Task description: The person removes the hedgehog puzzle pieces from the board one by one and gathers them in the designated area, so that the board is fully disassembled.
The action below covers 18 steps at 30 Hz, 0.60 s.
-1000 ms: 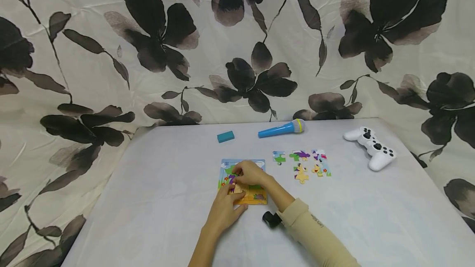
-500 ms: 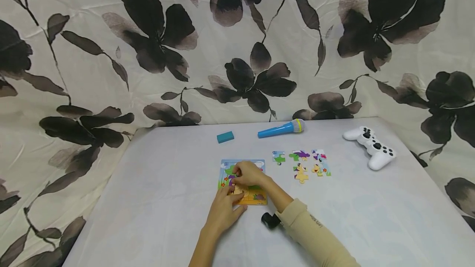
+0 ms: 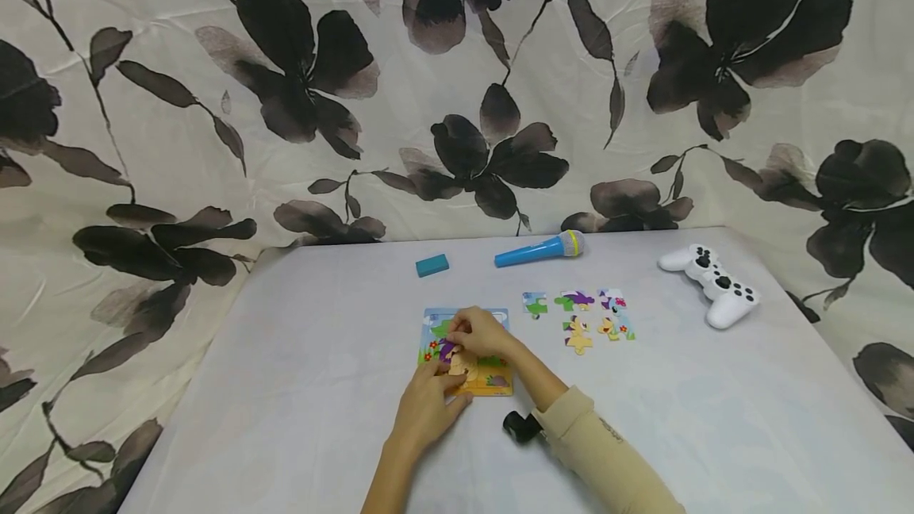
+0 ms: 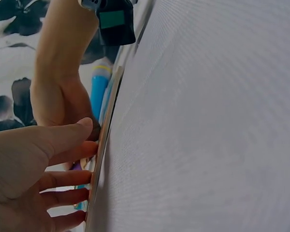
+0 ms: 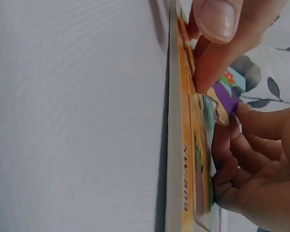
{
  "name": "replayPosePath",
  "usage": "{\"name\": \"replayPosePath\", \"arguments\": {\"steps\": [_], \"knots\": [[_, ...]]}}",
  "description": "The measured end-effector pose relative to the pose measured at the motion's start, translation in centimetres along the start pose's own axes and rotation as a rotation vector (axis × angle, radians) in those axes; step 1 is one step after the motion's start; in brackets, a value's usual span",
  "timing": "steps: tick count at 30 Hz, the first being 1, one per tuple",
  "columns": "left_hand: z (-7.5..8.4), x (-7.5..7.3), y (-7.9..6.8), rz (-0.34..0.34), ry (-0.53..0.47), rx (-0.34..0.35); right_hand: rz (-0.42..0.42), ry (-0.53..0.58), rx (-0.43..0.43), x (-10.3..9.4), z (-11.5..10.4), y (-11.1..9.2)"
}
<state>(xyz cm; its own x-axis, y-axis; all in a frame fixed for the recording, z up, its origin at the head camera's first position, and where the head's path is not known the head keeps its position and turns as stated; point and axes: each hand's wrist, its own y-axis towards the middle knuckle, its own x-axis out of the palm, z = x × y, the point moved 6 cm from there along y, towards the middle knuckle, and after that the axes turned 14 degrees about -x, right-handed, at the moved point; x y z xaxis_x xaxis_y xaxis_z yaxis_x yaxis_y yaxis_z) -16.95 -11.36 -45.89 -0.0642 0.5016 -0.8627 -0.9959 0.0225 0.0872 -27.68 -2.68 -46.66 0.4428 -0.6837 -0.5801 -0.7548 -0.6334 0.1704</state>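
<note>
A colourful jigsaw board (image 3: 501, 381) with a blue top and an orange bottom lies flat in front of me. Its thick edge (image 5: 174, 145) shows in the right wrist view. My right hand (image 3: 482, 333) pinches a purple and tan puzzle piece (image 5: 226, 99) between thumb and fingers. That piece stands tilted over the board; whether it touches the slot cannot be told. My left hand (image 3: 427, 407) rests at the board's lower left, fingers extended onto it. In the left wrist view, the fingertips (image 4: 82, 195) touch along the board.
Several loose puzzle pieces (image 3: 579, 335) lie right of the board. Behind are a teal block (image 3: 432, 265) and a blue toy microphone (image 3: 531, 251). A white game controller (image 3: 710, 285) lies far right. A black device (image 3: 521, 427) sits at the right wrist.
Both hands stay nearly in place over the board. The right fingers shift slightly with the puzzle piece, and the left hand draws back a little toward me.
</note>
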Motion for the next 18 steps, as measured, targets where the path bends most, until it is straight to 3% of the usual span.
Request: {"name": "replayPosePath", "arguments": {"steps": [8, 18], "knots": [[0.0, 0.1, 0.1, -0.006, -0.006, -0.002, -0.009, 0.16, -0.001, -0.7, 0.6, -0.8], [-0.1, 0.0, 0.1, 0.003, -0.006, -0.018, 0.017, 0.167, -0.011, -2.6, 0.8, -2.2]]}}
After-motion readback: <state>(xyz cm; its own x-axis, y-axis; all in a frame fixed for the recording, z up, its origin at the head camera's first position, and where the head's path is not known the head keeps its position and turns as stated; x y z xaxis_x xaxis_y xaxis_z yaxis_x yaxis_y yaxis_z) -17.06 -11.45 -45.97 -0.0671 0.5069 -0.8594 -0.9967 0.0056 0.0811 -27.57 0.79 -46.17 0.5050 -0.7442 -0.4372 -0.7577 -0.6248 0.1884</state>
